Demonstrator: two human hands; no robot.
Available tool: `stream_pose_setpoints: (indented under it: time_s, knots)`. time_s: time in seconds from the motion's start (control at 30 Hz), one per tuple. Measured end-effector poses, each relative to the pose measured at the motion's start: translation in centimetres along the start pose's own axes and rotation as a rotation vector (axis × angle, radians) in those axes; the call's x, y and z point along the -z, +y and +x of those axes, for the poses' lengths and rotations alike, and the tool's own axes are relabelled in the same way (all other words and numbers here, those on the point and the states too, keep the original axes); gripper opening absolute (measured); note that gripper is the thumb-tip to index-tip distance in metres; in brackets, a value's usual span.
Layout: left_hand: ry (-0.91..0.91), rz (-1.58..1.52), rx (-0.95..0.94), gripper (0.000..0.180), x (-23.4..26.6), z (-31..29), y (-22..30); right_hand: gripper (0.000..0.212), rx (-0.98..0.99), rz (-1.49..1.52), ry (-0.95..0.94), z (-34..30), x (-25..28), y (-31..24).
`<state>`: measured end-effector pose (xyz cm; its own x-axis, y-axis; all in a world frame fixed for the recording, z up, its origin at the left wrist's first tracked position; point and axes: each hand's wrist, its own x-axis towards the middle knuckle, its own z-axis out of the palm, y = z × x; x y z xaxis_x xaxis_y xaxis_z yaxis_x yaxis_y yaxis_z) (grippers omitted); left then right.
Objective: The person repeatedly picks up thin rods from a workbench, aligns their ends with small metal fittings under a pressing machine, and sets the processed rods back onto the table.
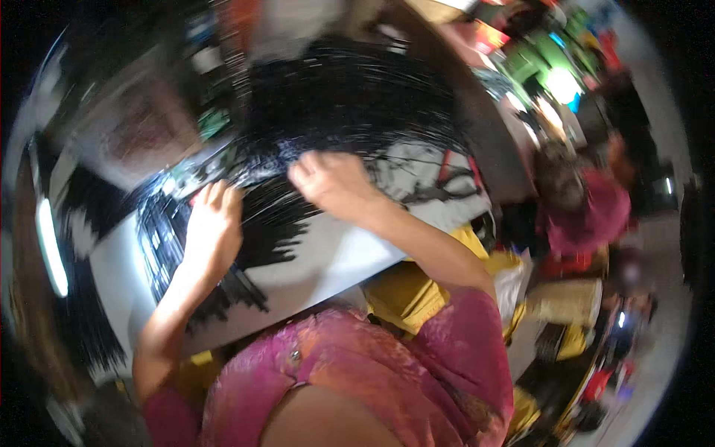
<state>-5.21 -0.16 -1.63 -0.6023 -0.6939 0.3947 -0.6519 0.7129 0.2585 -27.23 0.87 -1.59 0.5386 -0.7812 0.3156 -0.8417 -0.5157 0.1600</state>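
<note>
the sole view looks from the left of two fisheye cameras worn on the head, facing down past the wearer's shirt (350, 365) onto the table (339, 242). it sits near the left hand (214, 227) and right hand (333, 182), both left of centre. the wide lens reaches to a co-worker (588, 212) well apart at the right, bending edges toward its round dark rim.

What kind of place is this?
Probably a small workshop or factory floor: a big heap of thin black strands on a white worktable, and another person in pink off to the right.
</note>
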Motion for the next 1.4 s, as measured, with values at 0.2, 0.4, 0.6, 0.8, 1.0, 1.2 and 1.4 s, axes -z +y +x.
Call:
stream_pose_setpoints:
  time_s: [0.2,0.4,0.6,0.8,1.0,1.2,1.4]
  knots:
    - [-0.204,-0.277,0.186,0.01,0.9,0.8,-0.5,0.011,-0.025,0.227,0.7,-2.1,1.8,-1.7]
    - [-0.073,-0.431,-0.039,0.012,-1.5,3.0,-0.7,0.014,-0.553,0.155,0.651,-11.3,2.5,-0.9]
    - [-0.396,-0.344,-0.099,0.03,-3.2,7.4,0.0,0.015,-0.894,0.26,0.806,-16.3,-0.1,-1.1]
    - [-0.601,-0.594,-0.028,0.023,-7.1,9.4,2.3,0.012,-0.843,0.204,0.927,-16.0,-1.4,-1.0]
    - [-0.594,-0.547,-0.077,0.019,-8.6,10.1,3.1,0.013,-0.851,0.213,0.945,-16.0,-0.8,-1.1]
    - [-0.606,-0.54,-0.035,0.02,-8.9,10.2,2.8,0.013,-0.837,0.187,0.953,-16.0,-0.8,-1.2]
    - [-0.621,-0.575,-0.067,0.022,-9.2,10.7,2.1,0.014,-0.86,0.173,0.908,-15.9,-0.7,-1.3]
